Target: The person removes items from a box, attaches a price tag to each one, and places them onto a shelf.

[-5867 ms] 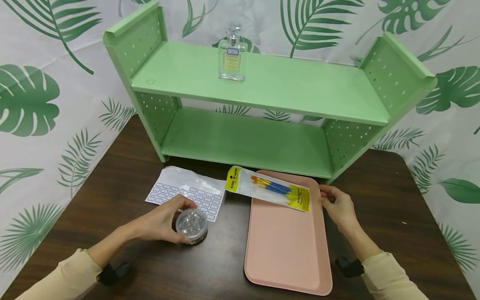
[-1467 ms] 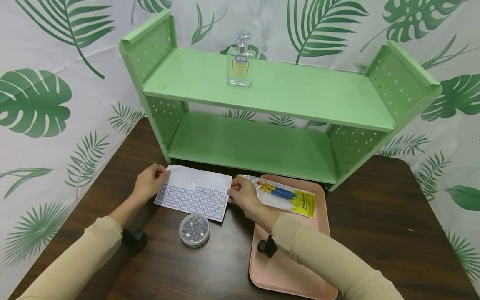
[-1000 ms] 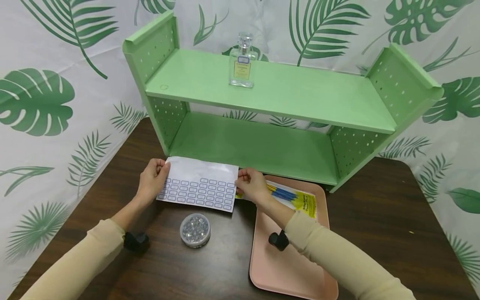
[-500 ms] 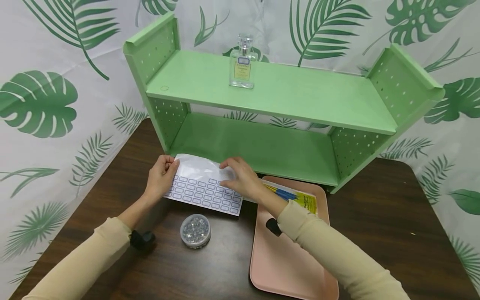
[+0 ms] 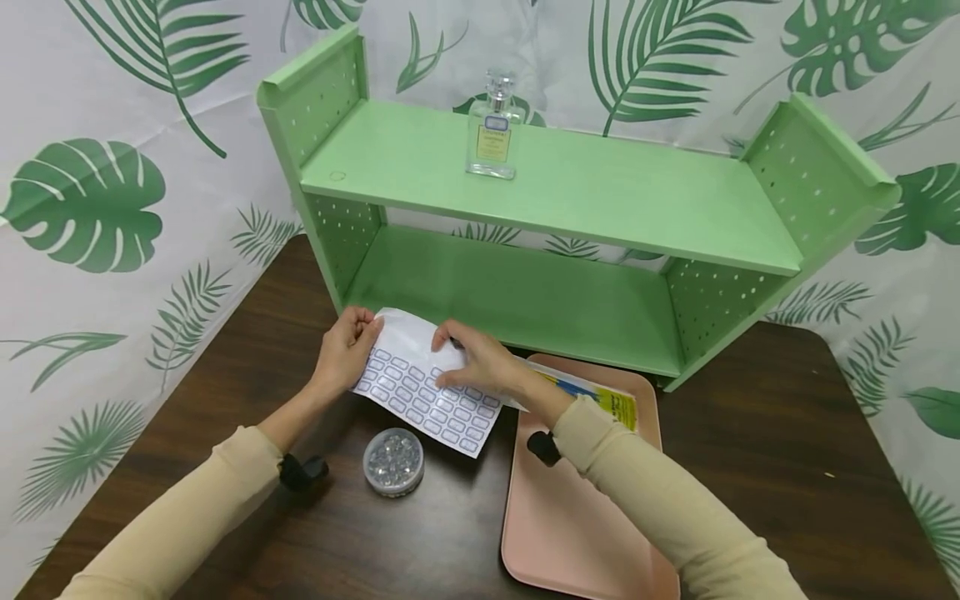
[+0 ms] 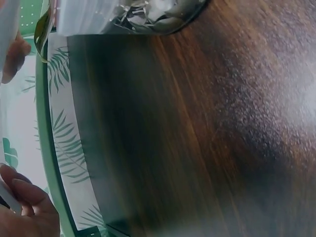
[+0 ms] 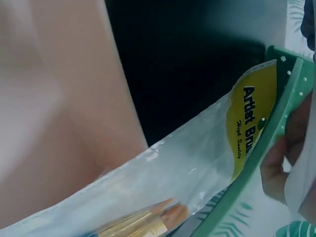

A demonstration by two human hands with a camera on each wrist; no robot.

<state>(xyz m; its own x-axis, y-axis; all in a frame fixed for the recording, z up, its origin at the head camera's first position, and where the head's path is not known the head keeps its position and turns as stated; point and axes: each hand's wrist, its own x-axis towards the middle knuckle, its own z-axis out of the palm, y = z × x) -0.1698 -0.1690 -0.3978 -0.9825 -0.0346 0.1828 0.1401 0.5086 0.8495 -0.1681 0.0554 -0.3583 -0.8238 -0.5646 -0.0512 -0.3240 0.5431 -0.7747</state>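
Note:
A white sheet of small blue-bordered labels [image 5: 408, 333] is held tilted over the table, its lower right corner drooping. My left hand [image 5: 345, 350] pinches its upper left corner. Over its upper right part sits my right hand [image 5: 483, 367], thumb on the printed face; in the right wrist view its bent fingers [image 7: 275, 170] show at the sheet's underside. One label spot beside that thumb is bare. Just below the sheet stands a round clear jar [image 5: 393, 462] of silvery pieces, also cut off at the top of the left wrist view.
A pink tray [image 5: 585, 533] lies to the right, with a packet of artist brushes [image 7: 197, 143] across its far end, partly behind my right arm. Behind stands a two-tier green shelf [image 5: 615, 187] bearing a glass perfume bottle [image 5: 492, 148] with a blue-bordered label.
My left hand has left the jar on the table, and both hands have lifted the label sheet. My right hand has moved from its right edge inward, and the sheet now slants down to the right.

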